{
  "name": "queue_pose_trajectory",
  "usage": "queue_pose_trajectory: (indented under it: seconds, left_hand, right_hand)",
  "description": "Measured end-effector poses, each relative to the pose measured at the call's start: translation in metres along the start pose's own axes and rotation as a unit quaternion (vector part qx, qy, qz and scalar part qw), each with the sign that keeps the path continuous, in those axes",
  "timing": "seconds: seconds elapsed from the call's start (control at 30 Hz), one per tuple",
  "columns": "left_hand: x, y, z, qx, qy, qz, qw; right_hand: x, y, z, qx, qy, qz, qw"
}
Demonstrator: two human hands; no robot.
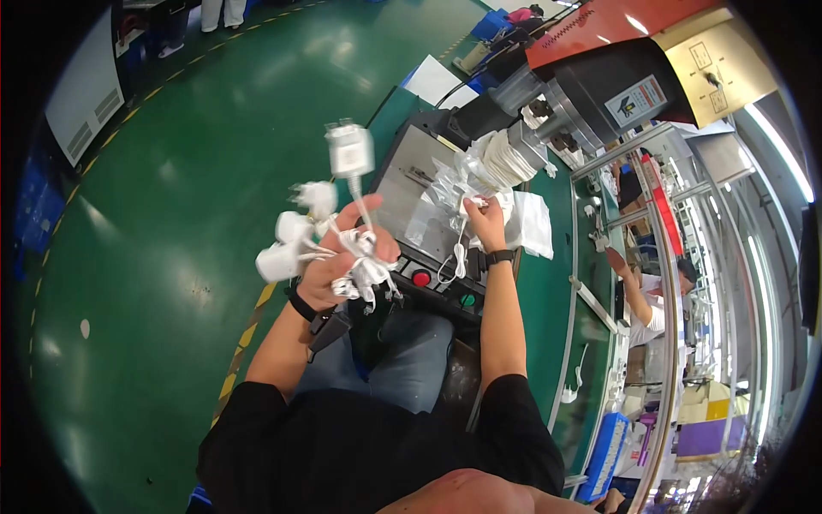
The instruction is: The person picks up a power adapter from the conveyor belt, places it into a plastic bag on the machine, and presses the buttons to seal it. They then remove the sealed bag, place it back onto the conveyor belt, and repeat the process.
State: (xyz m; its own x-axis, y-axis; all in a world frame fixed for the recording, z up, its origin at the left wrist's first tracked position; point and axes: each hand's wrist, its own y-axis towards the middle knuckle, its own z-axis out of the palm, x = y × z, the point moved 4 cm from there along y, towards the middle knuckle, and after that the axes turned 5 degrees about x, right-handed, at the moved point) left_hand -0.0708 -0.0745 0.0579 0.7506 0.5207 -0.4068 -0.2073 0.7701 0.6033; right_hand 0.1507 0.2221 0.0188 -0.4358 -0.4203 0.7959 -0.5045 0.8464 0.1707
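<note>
Plugs (351,154) are in the left hand (336,257), left of the machine base (399,164). On this base, plastic bags (432,206) lie toward the right edge; push buttons (420,278) sit at the front edge.

At two o'clock, a white label (635,101) with an orange band and yellow-and-blue pictogram marks the black machine head (592,84); its print is illegible.

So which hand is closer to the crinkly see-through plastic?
The right hand. It is just to the right of the see-through plastic; the left hand is farther away, off to the plastic's lower left, holding white plugs.
</note>
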Motion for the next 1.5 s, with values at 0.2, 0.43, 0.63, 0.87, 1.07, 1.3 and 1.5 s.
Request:
queue_pose_trajectory:
  seconds: [0.2,0.43,0.63,0.87,1.07,1.3,1.5]
  left_hand:
    - [-0.026,-0.017,-0.033,0.069,-0.092,0.058,0.992]
    - [0.022,-0.041,-0.071,-0.026,0.121,-0.132,0.983]
    - [0.068,-0.053,-0.107,-0.138,0.292,-0.242,0.915]
    - [0.092,-0.044,-0.121,-0.139,0.274,-0.238,0.921]
    - [0.094,-0.054,-0.119,-0.163,0.302,-0.251,0.905]
    - [0.103,-0.05,-0.12,-0.178,0.297,-0.246,0.905]
    - [0.074,-0.036,-0.076,-0.134,0.255,-0.232,0.929]
  right_hand:
    - [-0.02,0.036,-0.001,0.029,-0.15,-0.016,0.988]
    - [-0.023,0.047,0.003,0.014,-0.353,0.0,0.935]
    - [-0.002,-0.003,-0.009,0.035,-0.145,-0.066,0.987]
    - [-0.037,-0.22,0.005,-0.174,0.151,0.15,0.962]
    - [-0.033,-0.23,0.031,-0.136,-0.037,0.037,0.989]
    - [-0.04,-0.226,0.027,-0.098,-0.026,0.07,0.992]
    - [0.025,-0.212,0.047,0.099,0.052,0.081,0.99]
